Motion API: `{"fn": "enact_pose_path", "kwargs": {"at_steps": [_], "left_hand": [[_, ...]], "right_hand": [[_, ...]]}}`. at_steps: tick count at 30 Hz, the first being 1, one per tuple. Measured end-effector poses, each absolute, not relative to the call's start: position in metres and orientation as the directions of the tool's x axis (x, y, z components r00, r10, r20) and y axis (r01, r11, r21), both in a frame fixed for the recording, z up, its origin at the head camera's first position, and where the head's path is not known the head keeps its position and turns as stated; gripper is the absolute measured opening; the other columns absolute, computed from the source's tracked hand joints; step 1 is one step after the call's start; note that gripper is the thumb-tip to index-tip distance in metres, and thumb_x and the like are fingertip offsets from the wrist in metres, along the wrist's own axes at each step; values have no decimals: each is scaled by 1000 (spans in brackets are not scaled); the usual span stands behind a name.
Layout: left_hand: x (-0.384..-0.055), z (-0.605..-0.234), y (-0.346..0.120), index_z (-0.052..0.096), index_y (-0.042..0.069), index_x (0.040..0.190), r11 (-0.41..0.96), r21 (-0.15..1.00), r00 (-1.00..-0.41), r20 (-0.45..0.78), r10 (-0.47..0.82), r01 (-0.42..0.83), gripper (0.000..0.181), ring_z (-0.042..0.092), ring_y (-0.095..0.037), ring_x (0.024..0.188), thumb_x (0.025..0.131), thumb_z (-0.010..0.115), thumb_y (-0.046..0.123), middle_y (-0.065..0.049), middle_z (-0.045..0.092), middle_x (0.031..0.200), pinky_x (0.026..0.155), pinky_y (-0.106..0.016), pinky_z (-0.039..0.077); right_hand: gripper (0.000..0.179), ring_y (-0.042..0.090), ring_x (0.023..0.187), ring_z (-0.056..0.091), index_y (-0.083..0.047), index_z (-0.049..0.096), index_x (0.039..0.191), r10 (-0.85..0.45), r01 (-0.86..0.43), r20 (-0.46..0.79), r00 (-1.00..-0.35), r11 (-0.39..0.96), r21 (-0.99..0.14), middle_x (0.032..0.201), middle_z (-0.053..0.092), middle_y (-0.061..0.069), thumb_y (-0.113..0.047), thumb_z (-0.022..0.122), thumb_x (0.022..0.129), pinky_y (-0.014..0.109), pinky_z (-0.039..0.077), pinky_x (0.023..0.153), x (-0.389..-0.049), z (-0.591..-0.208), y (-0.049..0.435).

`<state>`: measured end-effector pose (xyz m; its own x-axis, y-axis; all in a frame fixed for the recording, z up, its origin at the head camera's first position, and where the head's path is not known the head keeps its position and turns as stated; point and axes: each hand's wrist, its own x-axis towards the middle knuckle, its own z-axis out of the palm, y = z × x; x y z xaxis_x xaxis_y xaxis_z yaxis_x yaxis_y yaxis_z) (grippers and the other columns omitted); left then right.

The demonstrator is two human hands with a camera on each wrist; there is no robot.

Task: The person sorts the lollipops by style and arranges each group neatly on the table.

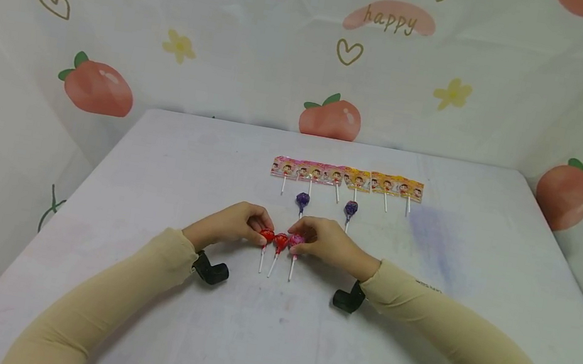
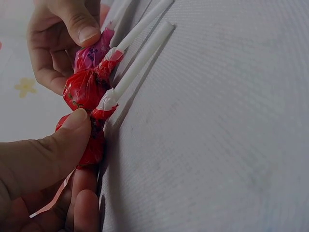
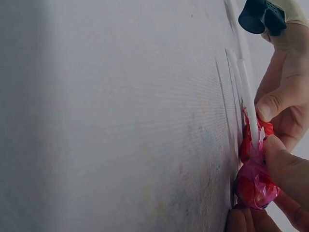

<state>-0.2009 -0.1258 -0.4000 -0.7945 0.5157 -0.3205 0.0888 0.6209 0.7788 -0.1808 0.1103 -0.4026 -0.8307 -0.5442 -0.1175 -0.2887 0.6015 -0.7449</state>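
Observation:
Three wrapped lollipops lie side by side on the white table, sticks pointing toward me. My left hand [image 1: 230, 223] pinches the wrapped head of the left red lollipop [image 2: 94, 150] between thumb and fingers. The pink lollipop [image 3: 256, 186] at the right end is pinched by my right hand [image 1: 333, 246], thumb near the base of its stick. Between them sits another red lollipop [image 1: 280, 242], its head close against both neighbours in the left wrist view. Just beyond my right hand are two purple lollipops [image 1: 302, 200], set apart from each other, their sticks partly hidden.
Farther back runs a row of flat lollipops in pink wrappers [image 1: 314, 172] and yellow wrappers [image 1: 385, 184], sticks toward me. A printed cloth [image 1: 264, 63] hangs behind the table [image 1: 204, 155]. Black wrist cameras [image 1: 211, 270] sit under both sleeves. A purplish stain marks the table at right.

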Motion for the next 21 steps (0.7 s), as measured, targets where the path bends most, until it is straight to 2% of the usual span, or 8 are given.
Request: {"fn": "enact_pose_path", "kwargs": {"at_steps": [21], "left_hand": [[-201, -401, -126, 66, 4, 106, 632, 771, -801, -331, 499, 75, 24, 57, -15, 87, 83, 75, 7, -6, 65, 100, 79, -26, 47]], "right_hand": [[38, 15, 95, 64, -13, 67, 113, -521, -255, -137, -843, 611, -750, 103, 69, 2, -23, 80, 79, 35, 52, 90, -181, -401, 110]]}}
